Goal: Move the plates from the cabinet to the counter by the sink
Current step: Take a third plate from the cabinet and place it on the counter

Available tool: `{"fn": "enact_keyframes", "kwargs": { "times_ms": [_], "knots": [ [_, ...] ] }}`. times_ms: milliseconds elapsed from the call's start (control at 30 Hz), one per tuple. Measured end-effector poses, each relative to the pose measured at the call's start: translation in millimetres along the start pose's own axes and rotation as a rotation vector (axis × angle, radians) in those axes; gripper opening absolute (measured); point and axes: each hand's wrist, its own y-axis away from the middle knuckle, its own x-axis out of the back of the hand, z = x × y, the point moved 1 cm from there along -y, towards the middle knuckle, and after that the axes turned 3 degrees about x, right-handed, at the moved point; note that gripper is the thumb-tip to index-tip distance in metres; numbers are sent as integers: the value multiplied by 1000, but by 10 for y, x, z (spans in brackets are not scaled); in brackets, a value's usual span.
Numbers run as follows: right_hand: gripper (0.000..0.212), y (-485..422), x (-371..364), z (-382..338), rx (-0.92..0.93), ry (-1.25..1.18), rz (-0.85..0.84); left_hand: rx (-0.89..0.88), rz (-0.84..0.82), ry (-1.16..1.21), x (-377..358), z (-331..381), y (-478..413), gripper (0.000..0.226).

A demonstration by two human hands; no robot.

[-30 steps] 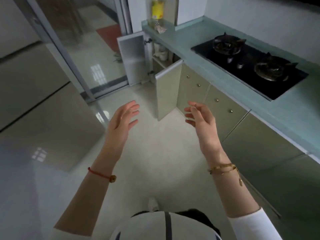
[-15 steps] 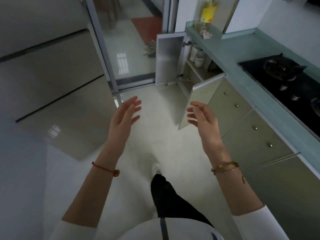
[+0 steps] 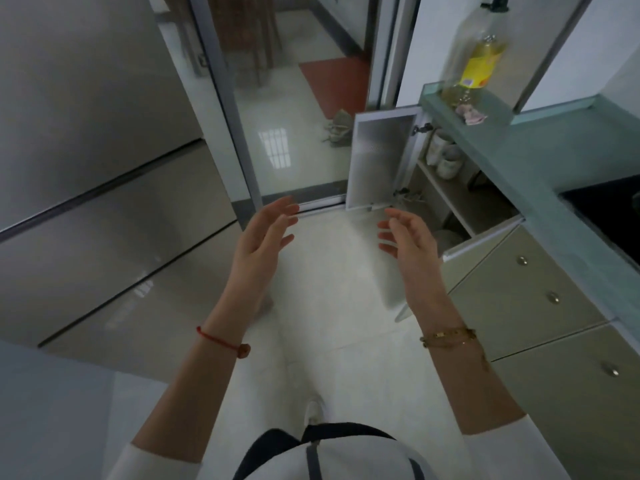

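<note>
The low cabinet under the green counter stands with both doors swung out. White crockery sits on its upper shelf, and a pale round plate edge shows on the lower shelf behind my right hand. My left hand and my right hand are raised in front of me, palms facing each other, fingers relaxed, holding nothing. Both are short of the cabinet opening.
The far cabinet door and the near door jut into the walkway. A bottle of yellow liquid stands at the counter's end. Drawers line the right. A grey refrigerator fills the left; a sliding glass door is ahead.
I have walked closer to the open cabinet, which now looms larger ahead right. Both hands stay raised and empty, still facing each other.
</note>
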Motion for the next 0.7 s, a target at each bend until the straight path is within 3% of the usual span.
{"fn": "enact_keyframes", "kwargs": {
  "times_ms": [167, 700],
  "knots": [
    [19, -651, -50, 23, -46, 4, 56, 30, -45, -3, -187, -8, -775, 32],
    [23, -3249, 132, 396, -117, 44, 533, 87, -457, -24, -1371, -510, -4258, 30]
  ]
}}
